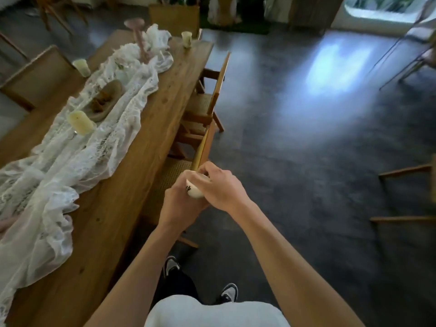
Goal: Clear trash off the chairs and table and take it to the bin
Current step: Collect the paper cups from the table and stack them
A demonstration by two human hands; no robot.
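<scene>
A small white paper cup [194, 190] with a dark mark on its side is held in front of my body, beside the long wooden table [132, 175]. My left hand [180, 204] wraps around the cup from below and from the left. My right hand [220, 187] covers its top and right side, fingers curled over the rim. Most of the cup is hidden by the two hands. Just beyond the hands stands a wooden chair [207, 142] with a woven seat, pushed toward the table.
A white lace runner [77, 147] lies along the table with pale candles [81, 122], a brown plate [106, 100], a pink candlestick [139, 36] and a cup [187, 38]. A second chair [212, 90] stands further along. More chair frames [410, 194] are at right on the dark floor.
</scene>
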